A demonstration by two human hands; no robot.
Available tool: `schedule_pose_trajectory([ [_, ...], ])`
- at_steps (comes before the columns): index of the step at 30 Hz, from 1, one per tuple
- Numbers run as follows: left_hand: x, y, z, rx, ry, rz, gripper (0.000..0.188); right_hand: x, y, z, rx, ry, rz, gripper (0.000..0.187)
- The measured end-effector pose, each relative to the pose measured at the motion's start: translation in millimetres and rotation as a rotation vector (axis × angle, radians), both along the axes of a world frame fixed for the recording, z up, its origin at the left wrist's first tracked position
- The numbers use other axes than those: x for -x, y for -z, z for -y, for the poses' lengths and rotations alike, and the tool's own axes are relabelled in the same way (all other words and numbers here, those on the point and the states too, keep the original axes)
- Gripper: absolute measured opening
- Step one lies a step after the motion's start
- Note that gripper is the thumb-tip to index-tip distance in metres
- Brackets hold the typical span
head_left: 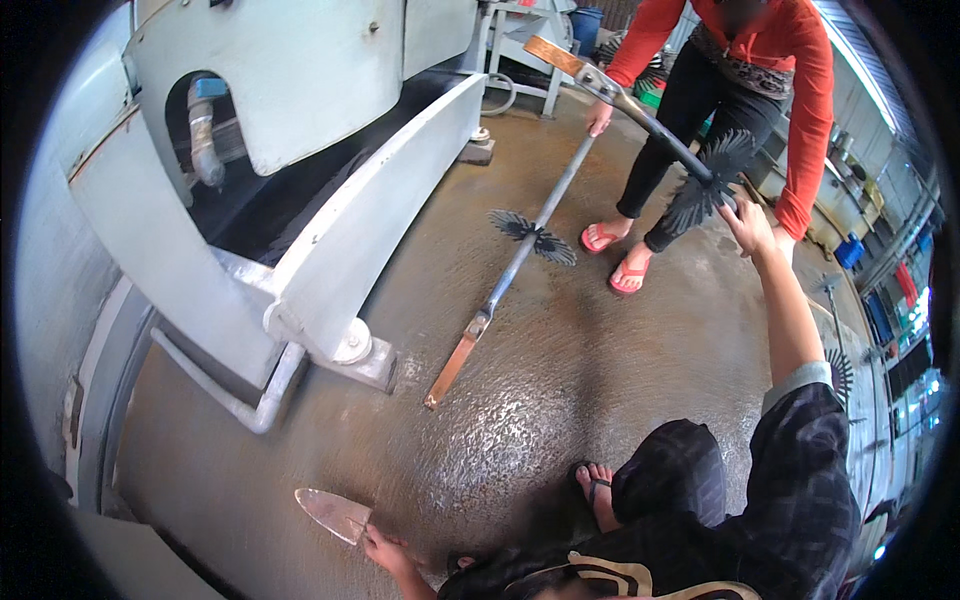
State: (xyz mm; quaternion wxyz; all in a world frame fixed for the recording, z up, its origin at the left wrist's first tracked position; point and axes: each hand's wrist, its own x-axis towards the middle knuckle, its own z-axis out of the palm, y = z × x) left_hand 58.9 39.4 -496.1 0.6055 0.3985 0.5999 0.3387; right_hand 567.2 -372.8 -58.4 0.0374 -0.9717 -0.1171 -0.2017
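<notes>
Low at the left, my left hand (388, 548) is closed round the handle of a pointed trowel (335, 513), its flat blade held out over the floor. Stretched far forward, my right hand (750, 228) grips the lower end of a metal rod (660, 132). That rod carries black fanned blades (708, 180) near my fingers and a copper-coloured flat bar (553, 55) at its far end. A co-worker's hand (600, 118) holds a second, similar rod (525, 245) with black fanned blades (530, 236). Its copper-coloured end (455, 368) points down toward the floor.
A co-worker in a red top (805, 110) stands bent over in front of me. Large pale machinery (380, 190) with a grey pipe (240, 405) fills the left side. The brown floor (520, 430) looks wet. More fanned blades (838, 372) lie at the right.
</notes>
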Motion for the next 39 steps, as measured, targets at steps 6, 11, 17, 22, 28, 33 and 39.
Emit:
schedule_pose_trajectory([
  [6, -19, 2, 13, 0.081, 0.077, 0.023, 0.030, -11, -33, 9, 0.079, 0.139, 0.138, 0.061],
  [11, -13, 10, -5, 0.062, 0.086, -0.013, 0.029, 86, -24, -94, -0.652, -0.137, 0.923, 0.045],
  [17, -22, -10, -3, 0.080, 0.089, 0.020, 0.027, 140, 136, -233, 0.497, -0.998, -0.163, 0.056],
  [22, -20, -4, 14, 0.091, 0.171, 0.081, 0.027, 32, 233, -263, 0.840, -0.806, 0.098, 0.038],
  [28, 15, -4, 15, 0.145, 0.067, 0.003, 0.027, -21, 261, -333, 1.125, -0.476, -0.221, 0.032],
  [33, 35, 8, 11, 0.215, 0.045, -0.068, 0.028, -44, 289, -321, 1.035, -0.579, -0.279, 0.040],
  [39, 37, 8, 3, 0.193, 0.019, -0.018, 0.031, -13, 289, -329, 1.196, -0.810, -0.431, 0.022],
])
